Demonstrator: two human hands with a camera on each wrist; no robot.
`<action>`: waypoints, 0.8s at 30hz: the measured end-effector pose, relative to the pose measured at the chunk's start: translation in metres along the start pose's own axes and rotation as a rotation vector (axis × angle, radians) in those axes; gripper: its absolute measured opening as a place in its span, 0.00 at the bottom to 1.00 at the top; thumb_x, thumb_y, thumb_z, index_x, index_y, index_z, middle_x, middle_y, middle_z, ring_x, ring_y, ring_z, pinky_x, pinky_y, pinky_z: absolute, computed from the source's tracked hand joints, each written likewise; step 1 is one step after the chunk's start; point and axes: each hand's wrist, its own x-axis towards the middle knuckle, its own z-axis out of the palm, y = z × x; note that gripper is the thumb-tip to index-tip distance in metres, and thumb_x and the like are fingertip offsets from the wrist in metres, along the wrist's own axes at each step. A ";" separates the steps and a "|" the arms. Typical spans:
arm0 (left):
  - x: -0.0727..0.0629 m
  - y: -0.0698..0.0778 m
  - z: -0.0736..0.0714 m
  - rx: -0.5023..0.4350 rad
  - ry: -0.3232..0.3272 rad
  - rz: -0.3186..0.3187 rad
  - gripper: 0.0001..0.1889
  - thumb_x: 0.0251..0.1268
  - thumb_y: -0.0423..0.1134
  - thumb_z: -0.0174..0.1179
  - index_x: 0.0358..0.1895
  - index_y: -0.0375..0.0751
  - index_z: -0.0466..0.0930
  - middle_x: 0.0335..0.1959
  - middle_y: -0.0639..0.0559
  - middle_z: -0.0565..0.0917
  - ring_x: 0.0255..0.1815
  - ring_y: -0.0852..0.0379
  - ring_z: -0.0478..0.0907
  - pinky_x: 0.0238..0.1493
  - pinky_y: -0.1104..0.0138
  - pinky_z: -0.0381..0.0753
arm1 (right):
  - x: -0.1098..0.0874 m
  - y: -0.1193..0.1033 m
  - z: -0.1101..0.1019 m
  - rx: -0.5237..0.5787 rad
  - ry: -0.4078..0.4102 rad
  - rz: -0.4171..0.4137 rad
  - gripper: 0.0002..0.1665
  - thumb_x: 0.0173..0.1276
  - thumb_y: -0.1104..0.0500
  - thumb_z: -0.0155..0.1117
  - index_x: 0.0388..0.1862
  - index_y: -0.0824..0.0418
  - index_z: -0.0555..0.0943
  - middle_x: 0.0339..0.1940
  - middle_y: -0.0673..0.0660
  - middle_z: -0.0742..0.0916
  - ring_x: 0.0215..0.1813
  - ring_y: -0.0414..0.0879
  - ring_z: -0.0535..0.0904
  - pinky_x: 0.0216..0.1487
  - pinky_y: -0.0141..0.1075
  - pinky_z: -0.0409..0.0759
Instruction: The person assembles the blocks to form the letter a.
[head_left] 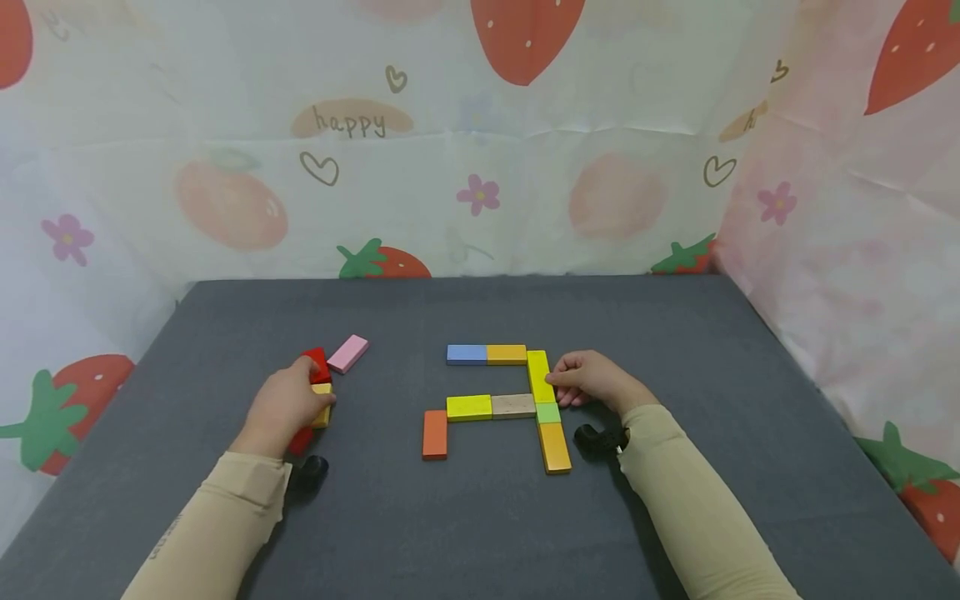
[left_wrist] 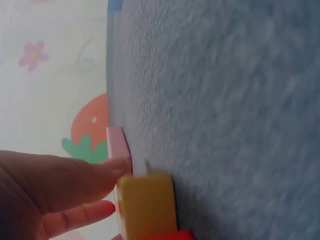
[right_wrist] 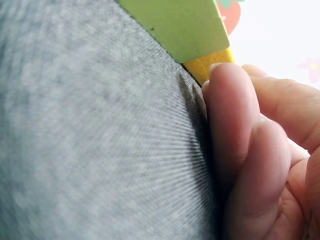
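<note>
At the left of the table my left hand (head_left: 279, 408) has its thumb and fingers about a dark yellow block (head_left: 322, 406). A red block (head_left: 318, 365) sticks out beyond the fingers, and more red (head_left: 301, 440) shows below the hand. In the left wrist view the thumb (left_wrist: 80, 182) lies against the yellow block's edge. My right hand (head_left: 596, 379), fingers loosely bent, touches the right side of a bright yellow block (head_left: 539, 375) lying flat. A green block (head_left: 547, 412) adjoins that block's near end; an orange-yellow block (head_left: 554, 448) continues the column.
A pink block (head_left: 348, 354) lies beyond the left hand. Blue (head_left: 467, 355) and orange-yellow (head_left: 506, 355) blocks form the far row. Lime-yellow (head_left: 468, 408) and wood-coloured (head_left: 513, 407) blocks form the nearer row, with an orange block (head_left: 435, 435) at its left end. Printed cloth hangs behind the table.
</note>
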 end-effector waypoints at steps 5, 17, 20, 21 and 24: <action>-0.001 0.003 0.002 0.006 0.011 0.006 0.29 0.54 0.43 0.62 0.56 0.33 0.63 0.47 0.32 0.74 0.42 0.40 0.70 0.40 0.51 0.74 | 0.001 0.000 0.000 0.004 -0.001 0.004 0.13 0.61 0.51 0.63 0.33 0.61 0.79 0.26 0.58 0.83 0.26 0.47 0.79 0.28 0.34 0.76; -0.006 0.006 0.003 -0.019 -0.018 -0.007 0.31 0.52 0.45 0.62 0.56 0.34 0.62 0.48 0.33 0.73 0.43 0.41 0.70 0.42 0.49 0.75 | 0.003 0.000 -0.001 0.007 -0.007 0.012 0.13 0.61 0.50 0.63 0.32 0.60 0.79 0.24 0.57 0.82 0.24 0.45 0.79 0.27 0.32 0.76; -0.007 0.006 0.002 -0.023 -0.008 -0.003 0.30 0.53 0.46 0.61 0.56 0.35 0.62 0.48 0.33 0.73 0.43 0.41 0.69 0.41 0.50 0.75 | 0.003 0.000 -0.001 0.009 -0.011 0.009 0.14 0.61 0.50 0.62 0.32 0.60 0.79 0.24 0.57 0.82 0.24 0.45 0.79 0.26 0.32 0.76; -0.008 0.007 0.001 -0.028 -0.003 -0.001 0.30 0.53 0.45 0.61 0.57 0.35 0.62 0.48 0.33 0.73 0.43 0.41 0.69 0.41 0.50 0.75 | 0.003 0.000 -0.001 0.010 -0.009 0.011 0.14 0.61 0.50 0.62 0.32 0.60 0.79 0.24 0.57 0.83 0.24 0.45 0.79 0.27 0.32 0.76; -0.010 0.009 -0.001 -0.036 0.012 0.006 0.29 0.53 0.45 0.60 0.57 0.35 0.62 0.48 0.34 0.73 0.43 0.41 0.69 0.40 0.51 0.76 | 0.002 0.000 0.000 0.005 -0.004 0.005 0.14 0.61 0.49 0.62 0.32 0.60 0.79 0.23 0.57 0.83 0.24 0.46 0.79 0.27 0.33 0.76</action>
